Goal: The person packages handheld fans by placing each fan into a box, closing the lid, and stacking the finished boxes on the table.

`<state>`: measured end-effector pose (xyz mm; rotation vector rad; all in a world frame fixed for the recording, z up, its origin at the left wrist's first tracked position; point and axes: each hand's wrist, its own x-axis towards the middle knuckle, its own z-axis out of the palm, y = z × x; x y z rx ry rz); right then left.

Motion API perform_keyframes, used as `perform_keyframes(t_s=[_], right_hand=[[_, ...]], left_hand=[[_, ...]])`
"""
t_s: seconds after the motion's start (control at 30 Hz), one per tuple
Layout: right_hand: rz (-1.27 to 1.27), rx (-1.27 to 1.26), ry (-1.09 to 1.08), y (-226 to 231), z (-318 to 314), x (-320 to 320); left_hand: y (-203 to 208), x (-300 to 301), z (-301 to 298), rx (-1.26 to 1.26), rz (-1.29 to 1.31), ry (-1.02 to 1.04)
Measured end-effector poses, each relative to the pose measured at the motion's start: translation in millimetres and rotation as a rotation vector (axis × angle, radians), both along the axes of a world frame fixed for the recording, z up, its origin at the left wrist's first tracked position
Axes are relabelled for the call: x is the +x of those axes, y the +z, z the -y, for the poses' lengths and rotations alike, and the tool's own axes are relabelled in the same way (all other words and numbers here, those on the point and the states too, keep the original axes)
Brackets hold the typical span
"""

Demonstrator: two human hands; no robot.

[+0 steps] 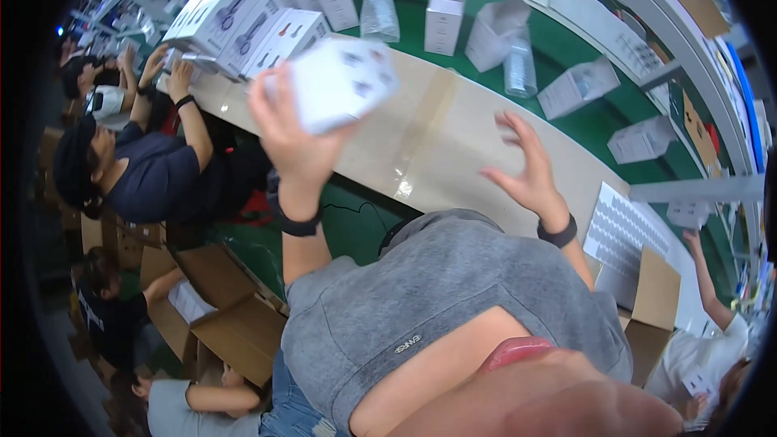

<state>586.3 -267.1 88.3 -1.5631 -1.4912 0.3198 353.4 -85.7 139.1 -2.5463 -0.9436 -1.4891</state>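
In my left hand (298,154) is a white carton (344,85) with small dark pictures on its face, raised over the workbench and slightly blurred. The fingers wrap round its left side. My right hand (530,170) hangs above the beige bench cover (477,182), its fingers apart and holding nothing. Beyond the held carton, at the far left, stands a stack of white printed boxes (231,12). An open white carton (445,20) stands upright on the green surface. Beside another open carton (494,32) is a clear plastic-wrapped item (519,65); a similar wrapped item (379,12) stands farther left.
More open cartons (577,87) line the green strip, below a shelf rail (696,188). A label sheet (623,226) lies at the right. Brown cardboard boxes (235,316) stand at the lower left. Co-workers (154,170) are at the left, and another person's arm (708,283) reaches in at right.
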Motion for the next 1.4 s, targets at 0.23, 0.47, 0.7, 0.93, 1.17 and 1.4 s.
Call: perform_keyframes(t_s=[0.23, 0.47, 0.7, 0.93, 1.17, 1.4], right_hand=[[-0.135, -0.237, 0.175, 12, -8, -9], [-0.390, -0.118, 0.522, -49, -19, 31], [0.349, 0.081, -0.059, -54, -139, 112], [0.485, 0.020, -0.141, -76, -136, 104], [0.547, 0.007, -0.249, -57, -139, 100], [-0.079, 0.009, -0.008, -4, -69, 28]], left_hand=[[-30, 62, 72, -0.671, -0.008, -0.644], [-63, 68, 77, -1.255, 0.212, -0.857], [-88, 65, 72, -0.717, -0.166, -0.245], [-92, 63, 44, -0.826, -0.243, -0.387], [-87, 77, 22, -0.803, -0.185, -0.443], [-69, 108, 39, -1.147, 0.402, -0.325]])
